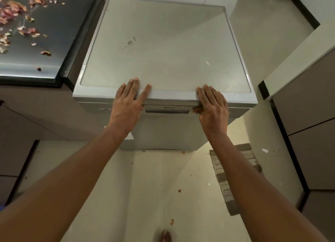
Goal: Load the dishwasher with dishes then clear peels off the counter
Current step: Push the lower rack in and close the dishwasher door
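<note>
Both hands lie on the front top edge of the dishwasher (163, 51), fingers straight and holding nothing: the left hand (126, 103) is flat on the lid with its fingers spread, and the right hand (212, 105) is draped over the edge with its thumb tucked under the lip, beside the recessed handle (166, 111). The door (163, 131) is closed, so nothing of the inside shows and I cannot tell whether any dishes are in it; no dishes are in view anywhere.

My judgement is that the loading step sits at its door stage, either about to open or just shut. If it is opening, the next move calls for fingers hooked into the handle and a pull outward and down.

Left of the machine, the dark counter (54, 42) carries scattered pink and tan peels (10, 13), so the clearing is not yet done. A few scraps (172, 221) lie on the floor (145, 187) near a woven mat (228, 172).
</note>
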Tool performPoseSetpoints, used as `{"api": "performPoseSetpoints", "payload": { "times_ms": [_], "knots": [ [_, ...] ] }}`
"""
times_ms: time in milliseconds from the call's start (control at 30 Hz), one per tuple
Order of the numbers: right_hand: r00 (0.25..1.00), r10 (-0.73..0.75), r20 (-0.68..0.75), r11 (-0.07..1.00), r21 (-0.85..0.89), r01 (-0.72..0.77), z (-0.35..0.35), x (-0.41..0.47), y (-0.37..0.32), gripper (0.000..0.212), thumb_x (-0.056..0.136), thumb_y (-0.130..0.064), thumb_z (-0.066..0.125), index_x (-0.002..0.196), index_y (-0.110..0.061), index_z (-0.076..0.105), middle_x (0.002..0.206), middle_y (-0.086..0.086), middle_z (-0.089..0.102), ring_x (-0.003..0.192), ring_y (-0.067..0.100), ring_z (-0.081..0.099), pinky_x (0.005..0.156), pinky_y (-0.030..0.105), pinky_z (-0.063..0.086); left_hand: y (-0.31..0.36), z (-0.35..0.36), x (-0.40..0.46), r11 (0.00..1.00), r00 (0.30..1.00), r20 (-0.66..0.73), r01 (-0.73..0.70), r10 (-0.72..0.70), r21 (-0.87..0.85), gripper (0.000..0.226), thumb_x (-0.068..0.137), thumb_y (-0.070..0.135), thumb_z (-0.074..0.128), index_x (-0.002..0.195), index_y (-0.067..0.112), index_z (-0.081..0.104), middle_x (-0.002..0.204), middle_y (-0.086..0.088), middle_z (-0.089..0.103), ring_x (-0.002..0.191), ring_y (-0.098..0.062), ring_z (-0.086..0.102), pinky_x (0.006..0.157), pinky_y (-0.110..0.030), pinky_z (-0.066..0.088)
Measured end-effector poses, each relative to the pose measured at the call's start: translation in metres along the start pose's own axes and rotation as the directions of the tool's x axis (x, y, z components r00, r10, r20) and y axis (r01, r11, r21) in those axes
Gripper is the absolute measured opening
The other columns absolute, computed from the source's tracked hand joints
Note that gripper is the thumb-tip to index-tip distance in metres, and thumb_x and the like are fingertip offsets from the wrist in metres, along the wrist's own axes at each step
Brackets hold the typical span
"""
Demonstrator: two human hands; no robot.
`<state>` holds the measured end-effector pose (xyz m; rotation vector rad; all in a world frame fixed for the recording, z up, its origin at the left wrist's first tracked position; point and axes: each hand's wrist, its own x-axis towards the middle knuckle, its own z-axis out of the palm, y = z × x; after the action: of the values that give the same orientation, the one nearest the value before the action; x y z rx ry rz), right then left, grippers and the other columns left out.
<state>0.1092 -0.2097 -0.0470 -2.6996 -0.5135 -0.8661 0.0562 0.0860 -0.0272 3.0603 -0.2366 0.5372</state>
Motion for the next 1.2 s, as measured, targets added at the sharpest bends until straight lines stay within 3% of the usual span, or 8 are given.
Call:
{"api": "performPoseSetpoints", "payload": {
  "times_ms": [200,467,533,667,800,900,1067,1200],
  "knots": [
    [1.0,-0.014,0.018,1.0,0.003,0.014,0.002,-0.003,0.003,0.069,0.085,0.001,0.073,0.149,-0.015,0.052,0.154,0.01,0.05,0.146,0.026,0.043,0.124,0.043,0.028,0.0,-0.002,0.003,0.999,0.999,0.033,0.026,-0.024,-0.047,0.073,0.09,0.005,0.064,0.156,0.017,0.035,0.157,-0.029,0.032,0.147,-0.043,0.032,0.121,-0.055,0.025],
    [0.932,0.172,0.32,0.976,0.073,-0.205,-0.021,0.014,-0.022,0.07,0.083,-0.012,0.078,0.148,-0.011,0.053,0.154,0.013,0.05,0.146,0.03,0.043,0.124,0.047,0.027,0.011,-0.039,0.019,0.982,0.919,0.377,0.163,-0.117,-0.093,0.068,0.105,0.032,0.046,0.161,0.026,0.01,0.167,-0.021,0.004,0.155,-0.034,0.003,0.126,-0.044,0.002],
    [0.881,0.183,0.437,0.974,0.043,-0.224,-0.03,0.023,-0.025,0.073,0.084,-0.019,0.073,0.152,-0.011,0.048,0.159,0.014,0.043,0.149,0.031,0.038,0.125,0.049,0.025,0.012,-0.049,0.026,0.971,0.876,0.462,0.211,-0.138,-0.109,0.065,0.106,0.038,0.039,0.162,0.023,0.009,0.167,-0.019,0.002,0.156,-0.033,0.002,0.126,-0.042,0.003],
    [0.673,0.138,0.727,0.983,-0.02,-0.181,-0.055,0.041,-0.02,0.095,0.092,-0.041,0.064,0.165,-0.016,0.007,0.172,0.009,0.002,0.159,0.024,0.001,0.129,0.042,0.002,0.022,-0.077,0.027,0.924,0.834,0.502,0.349,-0.23,-0.155,0.062,0.109,0.039,0.028,0.158,0.002,0.021,0.165,-0.021,0.018,0.154,-0.031,0.015,0.127,-0.041,0.014],
    [0.508,0.195,0.839,0.949,-0.03,-0.314,-0.08,0.079,-0.038,0.099,0.091,-0.038,0.067,0.163,-0.009,0.007,0.17,0.014,0.013,0.156,0.031,0.016,0.126,0.045,0.019,0.021,-0.103,0.028,0.922,0.842,0.469,0.364,-0.267,-0.129,0.059,0.109,0.034,0.026,0.157,0.0,0.02,0.165,-0.02,0.018,0.154,-0.03,0.015,0.127,-0.04,0.012],
    [0.572,0.185,0.799,0.96,-0.022,-0.281,-0.082,0.123,-0.066,0.088,0.092,-0.027,0.062,0.161,-0.007,0.011,0.159,0.017,0.035,0.146,0.033,0.036,0.122,0.046,0.028,-0.001,-0.126,0.053,0.955,0.879,0.398,0.297,-0.265,-0.022,0.056,0.108,0.024,0.026,0.158,0.001,0.016,0.166,-0.018,0.015,0.155,-0.028,0.012,0.127,-0.043,0.013],
    [0.665,-0.012,0.747,0.995,0.075,-0.066,-0.071,0.206,-0.129,0.077,0.103,-0.038,0.05,0.162,-0.007,0.012,0.168,0.014,0.022,0.157,0.026,0.017,0.128,0.046,0.012,-0.061,-0.173,0.112,0.965,0.937,0.233,0.244,-0.259,0.094,0.053,0.104,0.023,0.038,0.152,0.001,0.034,0.158,-0.019,0.036,0.149,-0.031,0.031,0.123,-0.047,0.025],
    [0.734,-0.092,0.673,0.991,0.131,0.004,-0.055,0.287,-0.171,0.072,0.105,-0.042,0.046,0.161,-0.009,0.017,0.167,0.014,0.025,0.156,0.026,0.018,0.127,0.048,0.013,-0.124,-0.196,0.165,0.965,0.96,0.112,0.248,-0.257,0.091,0.03,0.096,0.017,0.052,0.121,0.005,0.061,0.121,-0.015,0.066,0.117,-0.031,0.061,0.108,-0.046,0.045]
  ]
}}
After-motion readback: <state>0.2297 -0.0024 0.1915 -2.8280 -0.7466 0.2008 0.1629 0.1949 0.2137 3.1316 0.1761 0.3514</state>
